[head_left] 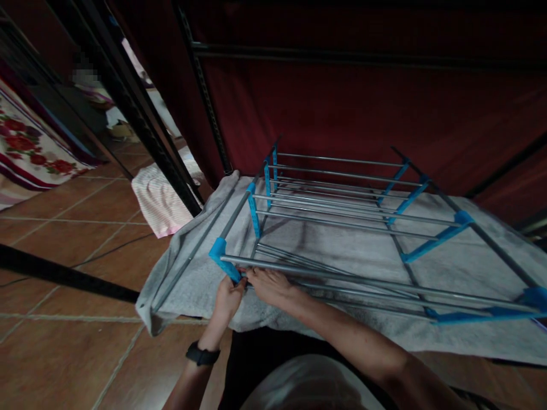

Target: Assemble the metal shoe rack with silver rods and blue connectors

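Observation:
A rack of thin grey metal tubes [342, 215] joined by blue plastic connectors lies on a grey blanket [200, 285]. My left hand [231, 293], with a black band on its wrist, is closed on the lower end of the near-left blue connector [227, 266]. Close beside it, my right hand [269, 286] has its fingers curled over a metal tube where it meets that connector. The fingers hide the joint itself. A long front tube [363, 279] passes just above my right hand. Several loose tubes [307, 261] lie inside the rack on the blanket.
A black metal frame [205, 102] with dark red cloth [342, 108] stands behind the rack. Black posts [141, 119] rise at the left. A striped cloth [160, 196] hangs near the tiled floor [64, 341], and a flowered cloth [29, 142] is farther left.

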{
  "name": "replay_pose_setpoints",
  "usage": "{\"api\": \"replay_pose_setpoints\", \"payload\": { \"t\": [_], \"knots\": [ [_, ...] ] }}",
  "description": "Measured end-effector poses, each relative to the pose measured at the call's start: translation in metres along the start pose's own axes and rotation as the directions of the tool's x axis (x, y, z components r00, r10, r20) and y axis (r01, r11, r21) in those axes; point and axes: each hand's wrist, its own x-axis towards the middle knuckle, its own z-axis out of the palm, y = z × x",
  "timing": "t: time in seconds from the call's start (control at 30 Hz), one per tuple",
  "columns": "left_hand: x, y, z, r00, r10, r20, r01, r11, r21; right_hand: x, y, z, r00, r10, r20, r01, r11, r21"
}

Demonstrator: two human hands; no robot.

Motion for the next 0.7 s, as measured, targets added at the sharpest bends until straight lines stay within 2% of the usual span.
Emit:
{"api": "replay_pose_setpoints", "payload": {
  "t": [0.2, 0.47, 0.7],
  "knots": [
    [-0.003, 0.0, 0.006, 0.996, 0.015, -0.083, -0.013, 1.0, 0.023, 0.0, 0.0, 0.0, 1.0, 0.024, 0.006, -0.024, 1.0, -0.002],
    [-0.004, -0.004, 0.01, 0.995, -0.025, -0.092, 0.023, 0.999, -0.027, 0.0, -0.002, 0.005, 0.998, 0.066, -0.005, -0.066, 0.998, 0.007],
    [-0.004, -0.005, 0.013, 0.992, -0.003, -0.123, 0.002, 1.0, -0.015, -0.003, -0.006, 0.007, 0.998, 0.052, -0.019, -0.053, 0.998, -0.02]
  ]
}}
